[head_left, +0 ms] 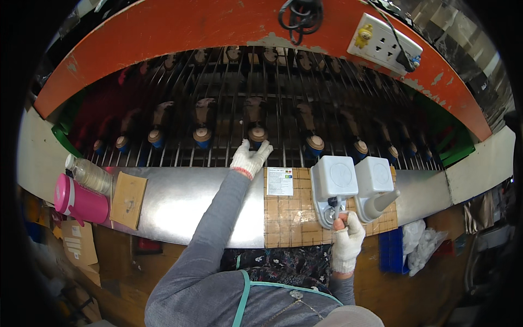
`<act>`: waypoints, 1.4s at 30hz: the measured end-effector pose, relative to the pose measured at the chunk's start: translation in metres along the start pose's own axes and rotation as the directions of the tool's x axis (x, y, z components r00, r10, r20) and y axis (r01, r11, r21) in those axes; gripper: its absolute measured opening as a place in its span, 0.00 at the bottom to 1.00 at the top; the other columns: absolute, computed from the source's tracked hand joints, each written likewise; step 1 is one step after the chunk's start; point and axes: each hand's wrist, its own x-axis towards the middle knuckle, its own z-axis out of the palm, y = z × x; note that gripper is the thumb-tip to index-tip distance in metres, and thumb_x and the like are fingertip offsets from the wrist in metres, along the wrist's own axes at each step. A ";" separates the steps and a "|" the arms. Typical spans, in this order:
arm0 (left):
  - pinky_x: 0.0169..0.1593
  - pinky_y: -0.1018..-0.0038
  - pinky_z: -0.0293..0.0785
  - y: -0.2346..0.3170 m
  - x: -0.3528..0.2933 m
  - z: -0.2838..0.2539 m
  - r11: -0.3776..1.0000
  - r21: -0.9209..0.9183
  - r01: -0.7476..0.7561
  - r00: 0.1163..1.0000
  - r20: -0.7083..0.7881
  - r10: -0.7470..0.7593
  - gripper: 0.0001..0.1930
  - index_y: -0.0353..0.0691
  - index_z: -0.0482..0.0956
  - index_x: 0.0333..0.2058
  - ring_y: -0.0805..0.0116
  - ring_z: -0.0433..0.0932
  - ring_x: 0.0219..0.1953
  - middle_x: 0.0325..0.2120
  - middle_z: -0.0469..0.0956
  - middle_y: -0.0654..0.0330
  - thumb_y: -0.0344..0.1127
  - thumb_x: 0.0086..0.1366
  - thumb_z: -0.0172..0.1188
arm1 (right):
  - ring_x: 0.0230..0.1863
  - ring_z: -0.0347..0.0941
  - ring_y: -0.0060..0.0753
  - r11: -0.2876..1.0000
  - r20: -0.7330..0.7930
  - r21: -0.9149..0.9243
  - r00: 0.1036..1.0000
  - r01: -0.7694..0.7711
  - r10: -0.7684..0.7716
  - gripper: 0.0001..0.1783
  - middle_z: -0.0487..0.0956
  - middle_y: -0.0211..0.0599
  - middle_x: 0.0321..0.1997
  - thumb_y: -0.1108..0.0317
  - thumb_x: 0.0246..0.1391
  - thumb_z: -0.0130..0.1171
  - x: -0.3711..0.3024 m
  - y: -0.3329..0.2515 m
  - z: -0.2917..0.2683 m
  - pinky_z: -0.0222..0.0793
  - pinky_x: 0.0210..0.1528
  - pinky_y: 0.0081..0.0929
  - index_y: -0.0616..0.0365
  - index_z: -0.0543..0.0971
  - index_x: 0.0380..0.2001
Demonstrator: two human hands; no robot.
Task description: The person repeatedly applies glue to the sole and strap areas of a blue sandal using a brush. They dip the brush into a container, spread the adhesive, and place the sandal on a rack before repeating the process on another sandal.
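My left hand (249,159), in a white knit glove, reaches over the table's far edge to the rack. Its thumb and fingers straddle the blue near end of what looks like a shoe on a last (257,132), with a round tan pad at that end. My right hand (348,246), also gloved with bare fingertips, is closed in a pinch on a thin white handle (337,208) at the front of a white container (334,175). The handle's lower end is hidden by the fingers. To its right stands a second white container (375,175) with a slanted grey-white spout (383,203).
Several similar shoes (202,128) lie in rows on metal rods (284,109) beneath an orange beam (180,24) bearing a socket strip (384,43). A pink jug (81,200), a clear bottle (90,174) and cardboard (128,200) occupy the metal table's (169,204) left. A blue bin (390,250) sits right.
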 end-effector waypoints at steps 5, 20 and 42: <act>0.63 0.50 0.75 -0.039 -0.063 -0.014 0.938 0.327 0.115 0.884 0.397 -0.247 0.38 0.30 0.66 0.61 0.47 0.73 0.60 0.58 0.70 0.41 0.53 0.64 0.66 | 0.28 0.64 0.13 0.996 0.100 -0.086 0.994 -0.031 0.039 0.20 0.77 0.25 0.31 0.53 0.68 0.56 0.071 -0.020 0.010 0.59 0.31 0.18 0.62 0.81 0.35; 0.66 0.45 0.66 -0.072 -0.046 -0.050 0.689 0.599 0.407 0.685 0.299 -0.664 0.39 0.44 0.57 0.70 0.40 0.70 0.61 0.60 0.69 0.40 0.65 0.72 0.48 | 0.62 0.74 0.55 0.219 0.254 -0.962 0.840 0.165 0.480 0.60 0.75 0.63 0.60 0.42 0.35 0.74 0.317 0.074 0.120 0.70 0.63 0.36 0.71 0.61 0.64; 0.70 0.44 0.60 -0.047 -0.105 -0.037 0.683 0.728 -0.063 0.599 0.575 -0.558 0.66 0.37 0.51 0.71 0.47 0.62 0.69 0.68 0.61 0.46 0.68 0.43 0.76 | 0.31 0.74 0.20 0.950 0.624 -0.298 0.773 0.096 0.118 0.27 0.75 0.31 0.29 0.60 0.39 0.75 0.111 -0.078 0.052 0.70 0.34 0.22 0.60 0.71 0.38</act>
